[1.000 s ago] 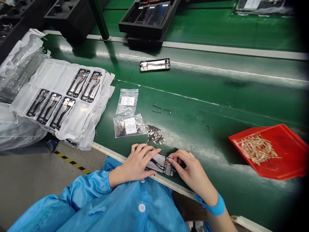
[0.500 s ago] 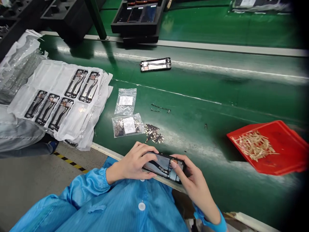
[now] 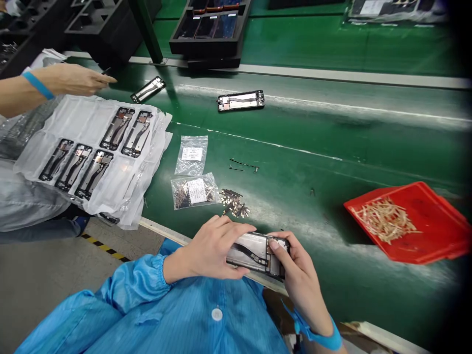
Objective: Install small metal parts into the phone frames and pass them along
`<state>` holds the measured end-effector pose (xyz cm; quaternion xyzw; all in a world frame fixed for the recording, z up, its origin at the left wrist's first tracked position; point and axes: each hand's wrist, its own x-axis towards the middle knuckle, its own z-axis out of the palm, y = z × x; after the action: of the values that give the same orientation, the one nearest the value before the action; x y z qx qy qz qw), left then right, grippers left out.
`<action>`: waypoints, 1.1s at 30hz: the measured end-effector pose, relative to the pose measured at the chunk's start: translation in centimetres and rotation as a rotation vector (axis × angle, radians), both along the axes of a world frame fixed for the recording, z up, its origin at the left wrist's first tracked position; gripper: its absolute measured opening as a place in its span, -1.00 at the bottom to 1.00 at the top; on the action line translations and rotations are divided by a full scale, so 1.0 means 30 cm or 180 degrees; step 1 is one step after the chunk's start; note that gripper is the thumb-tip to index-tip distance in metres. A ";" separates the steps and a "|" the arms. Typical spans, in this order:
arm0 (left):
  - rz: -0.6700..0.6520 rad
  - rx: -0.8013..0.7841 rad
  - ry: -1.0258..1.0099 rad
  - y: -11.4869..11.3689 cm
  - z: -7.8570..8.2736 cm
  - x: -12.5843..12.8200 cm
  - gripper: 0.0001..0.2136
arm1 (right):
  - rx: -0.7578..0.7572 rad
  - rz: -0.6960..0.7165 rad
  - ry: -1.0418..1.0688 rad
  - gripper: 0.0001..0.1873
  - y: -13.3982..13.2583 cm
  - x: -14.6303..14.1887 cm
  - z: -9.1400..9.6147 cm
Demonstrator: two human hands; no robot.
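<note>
Both hands clamp one dark rectangular phone frame (image 3: 256,253) over the near edge of the green conveyor belt (image 3: 332,162). The left hand (image 3: 214,248) curls over its left end; the right hand (image 3: 295,273) grips the right end, thumb pressed on top. Just beyond lies a small pile of brass-coloured contacts (image 3: 235,203). At far left, a co-worker's hand (image 3: 75,78) hovers near another frame (image 3: 148,89).

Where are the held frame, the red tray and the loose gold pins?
frame (image 3: 254,251): head view, bare middle between the hands.
red tray (image 3: 438,221): head view, bare floor of the tray.
gold pins (image 3: 235,202): head view, middle of the pile.
</note>
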<state>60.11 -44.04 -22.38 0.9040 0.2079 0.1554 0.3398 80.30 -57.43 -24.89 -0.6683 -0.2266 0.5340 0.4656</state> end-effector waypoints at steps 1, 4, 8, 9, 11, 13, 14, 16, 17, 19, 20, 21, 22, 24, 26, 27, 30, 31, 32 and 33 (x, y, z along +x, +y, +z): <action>-0.0003 0.0004 0.0056 0.002 0.002 0.002 -0.20 | 0.0040 0.0021 -0.0009 -0.58 0.001 0.004 -0.008; -0.0096 -0.0072 0.0185 0.020 0.007 0.004 -0.13 | 0.0366 0.0197 -0.0372 -0.64 0.006 0.024 -0.032; -0.0294 -0.0018 0.0319 0.046 0.019 -0.001 -0.13 | 0.1247 0.0183 -0.1486 -0.81 0.020 0.046 -0.045; -0.0334 -0.0003 0.0342 0.050 0.023 -0.002 -0.14 | 0.1435 0.0223 -0.1690 -0.87 0.024 0.049 -0.043; -0.0352 -0.0042 0.0329 0.051 0.026 -0.001 -0.15 | 0.1691 0.0336 -0.2016 -0.92 0.029 0.052 -0.035; -0.0230 -0.0107 0.0234 0.047 0.021 0.003 -0.22 | 0.1839 0.0416 -0.2274 -0.87 0.032 0.054 -0.028; -0.0124 -0.0125 0.0169 0.044 0.015 0.007 -0.30 | 0.1898 0.0457 -0.2379 -0.84 0.033 0.056 -0.026; 0.0091 -0.0138 0.0039 0.038 -0.003 0.014 -0.52 | 0.2027 0.0531 -0.2523 -0.80 0.033 0.059 -0.028; 0.0184 -0.0148 -0.0022 0.036 -0.013 0.018 -0.63 | 0.2095 0.0574 -0.2552 -0.77 0.033 0.060 -0.032; 0.0357 -0.0245 -0.0158 0.032 -0.035 0.024 -0.74 | 0.2213 0.0639 -0.2494 -0.74 0.034 0.061 -0.041; 0.0459 -0.0313 -0.0248 0.029 -0.046 0.026 -0.77 | 0.2260 0.0670 -0.2421 -0.74 0.034 0.061 -0.044; 0.0576 -0.0372 -0.0361 0.027 -0.056 0.028 -0.78 | 0.2285 0.0696 -0.2338 -0.74 0.034 0.059 -0.047; 0.0690 -0.0411 -0.0490 0.023 -0.065 0.029 -0.78 | 0.2289 0.0711 -0.2258 -0.75 0.034 0.056 -0.048; 0.0887 -0.0388 -0.0766 0.015 -0.082 0.032 -0.80 | 0.2247 0.0686 -0.2129 -0.76 0.032 0.048 -0.047; 0.1003 -0.0236 -0.1028 0.006 -0.098 0.033 -0.82 | 0.2145 0.0589 -0.2029 -0.78 0.030 0.035 -0.042; 0.1040 -0.0138 -0.1137 0.002 -0.105 0.033 -0.83 | 0.2083 0.0513 -0.1972 -0.79 0.029 0.028 -0.040; 0.1066 0.0151 -0.1378 -0.008 -0.129 0.031 -0.80 | 0.1865 0.0355 -0.1693 -0.85 0.027 0.007 -0.041; 0.1050 0.0239 -0.1441 -0.011 -0.138 0.028 -0.79 | 0.1782 0.0306 -0.1556 -0.88 0.026 -0.001 -0.045; 0.1020 0.0329 -0.1501 -0.013 -0.147 0.025 -0.78 | 0.1704 0.0247 -0.1415 -0.91 0.025 -0.008 -0.049; 0.0983 0.0432 -0.1556 -0.016 -0.156 0.021 -0.79 | 0.1639 0.0177 -0.1292 -0.93 0.023 -0.014 -0.053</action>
<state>60.73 -44.52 -27.05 0.8181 0.2441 0.4319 0.2909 79.90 -56.75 -26.49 -0.6150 -0.4606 0.3276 0.5498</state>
